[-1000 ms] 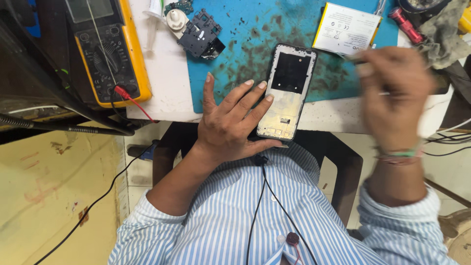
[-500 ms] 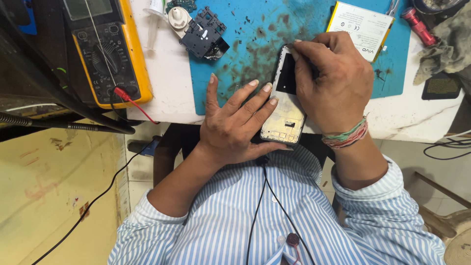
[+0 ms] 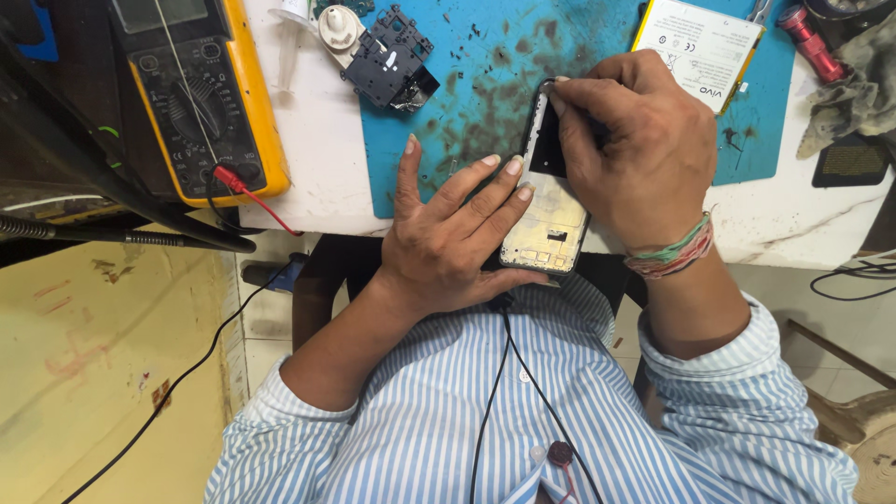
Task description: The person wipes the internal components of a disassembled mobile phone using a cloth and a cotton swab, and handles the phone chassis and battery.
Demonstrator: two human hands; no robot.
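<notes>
Head view, looking straight down over the blue-and-white striped shirt (image 3: 523, 420) to the bench edge. Opened phone frame, long and rectangular, black at the upper half and pale gold metal at the lower half (image 3: 551, 219), lying at the near edge of the stained teal rubber work mat (image 3: 476, 84), lower end overhanging the white bench top (image 3: 317, 159) toward the lap. Left hand (image 3: 448, 243) spread beside the frame on its left: fingers extended, three fingertips (image 3: 511, 168) resting on the frame's left edge, thumb tucked under the lower end, so a loose steadying hold rather than a closed fist. Right hand (image 3: 644, 149) curled over the frame's upper right part, fingers bunched and pinched at the top corner; cannot tell whether a small tool sits in the pinch, tip too small and hidden by the fingers. Braided green, red and white thread band (image 3: 674, 254) on the right wrist. Flat white rectangular battery pack with yellow edge (image 3: 695, 42) on the mat just beyond the right hand, close to the knuckles. Black plastic inner cover piece with cut-outs (image 3: 387, 61) at the mat's upper left, a round white part (image 3: 338, 26) touching its left side. Yellow-cased multimeter with black dial (image 3: 201, 98) well left, red probe lead (image 3: 245, 191) plugged at its lower edge. Red cylindrical tool handle (image 3: 810, 42) and grey rag (image 3: 854, 84) at far right. Thin black cable (image 3: 499, 373) running down the shirt front.
</notes>
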